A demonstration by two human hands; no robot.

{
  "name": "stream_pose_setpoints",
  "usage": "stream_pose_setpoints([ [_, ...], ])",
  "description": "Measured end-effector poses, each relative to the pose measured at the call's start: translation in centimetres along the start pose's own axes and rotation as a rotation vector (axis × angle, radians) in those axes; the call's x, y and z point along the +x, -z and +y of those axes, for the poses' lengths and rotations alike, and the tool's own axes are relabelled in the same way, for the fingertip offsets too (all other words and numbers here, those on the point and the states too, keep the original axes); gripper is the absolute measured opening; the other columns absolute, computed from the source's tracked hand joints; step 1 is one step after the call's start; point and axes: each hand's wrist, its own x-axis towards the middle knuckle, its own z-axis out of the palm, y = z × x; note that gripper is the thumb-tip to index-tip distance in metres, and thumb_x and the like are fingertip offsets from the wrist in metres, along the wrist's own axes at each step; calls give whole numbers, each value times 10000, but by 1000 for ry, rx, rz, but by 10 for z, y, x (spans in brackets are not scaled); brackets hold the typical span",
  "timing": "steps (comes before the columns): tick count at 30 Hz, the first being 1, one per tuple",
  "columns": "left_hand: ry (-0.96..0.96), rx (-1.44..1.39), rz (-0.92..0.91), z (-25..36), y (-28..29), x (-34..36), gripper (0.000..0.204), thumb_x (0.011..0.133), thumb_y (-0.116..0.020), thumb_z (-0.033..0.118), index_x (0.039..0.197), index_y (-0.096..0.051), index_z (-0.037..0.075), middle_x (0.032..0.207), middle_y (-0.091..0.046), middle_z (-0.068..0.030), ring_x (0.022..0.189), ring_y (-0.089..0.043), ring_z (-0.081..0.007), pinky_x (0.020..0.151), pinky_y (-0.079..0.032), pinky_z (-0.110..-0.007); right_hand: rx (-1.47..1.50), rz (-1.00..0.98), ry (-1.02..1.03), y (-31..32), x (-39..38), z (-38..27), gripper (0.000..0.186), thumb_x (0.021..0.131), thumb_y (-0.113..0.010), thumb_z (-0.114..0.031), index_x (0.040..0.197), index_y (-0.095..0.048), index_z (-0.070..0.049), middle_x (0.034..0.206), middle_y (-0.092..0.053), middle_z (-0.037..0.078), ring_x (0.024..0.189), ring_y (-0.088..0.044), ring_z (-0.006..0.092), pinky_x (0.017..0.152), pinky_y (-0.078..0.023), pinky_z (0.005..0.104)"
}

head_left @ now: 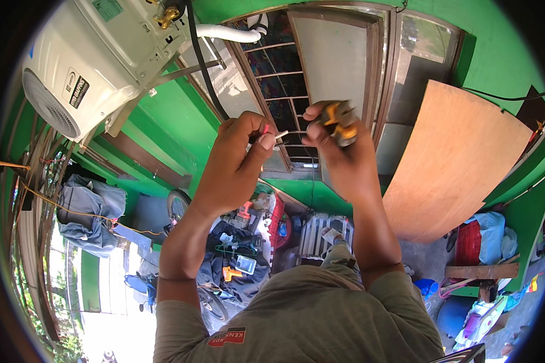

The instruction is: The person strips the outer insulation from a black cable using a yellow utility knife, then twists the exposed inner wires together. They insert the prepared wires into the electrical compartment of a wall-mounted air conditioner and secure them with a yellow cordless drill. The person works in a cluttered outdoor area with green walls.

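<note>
The left hand (235,163) was raised before a barred window (281,88), its grip closed, thumb against fingers, on a white wire (281,134) whose tip stuck out toward the right; a small red piece (266,128) showed just beside it. A black cable (201,66) ran down past the outdoor air-conditioning unit (94,63) to that hand. The right hand (340,158) had its grip around a yellow-and-black hand tool (340,124), blurred, near the wire tip but apart from it.
</note>
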Motion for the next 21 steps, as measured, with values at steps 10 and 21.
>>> stream_pose_setpoints([
  [10, 110, -102, 23, 6, -5, -4, 184, 1102, -598, 219, 1120, -640, 41, 972, -664, -95, 1004, -527, -270, 971, -418, -412, -477, -94, 89, -25, -24, 16, 255, 980, -722, -32, 1204, -605, -3, 1034, -682, 199, 909, -692, 380, 811, -539, 428],
  [21, 0, 40, 81, 5, -9, -4, 151, 1081, -630, 191, 1065, -638, 41, 912, -626, -57, 962, -529, -215, 955, -420, -368, -662, -56, 199, -22, -19, 20, 400, 813, -666, 103, 1186, -565, -1, 1128, -631, 247, 1041, -650, 505, 869, -531, 564],
])
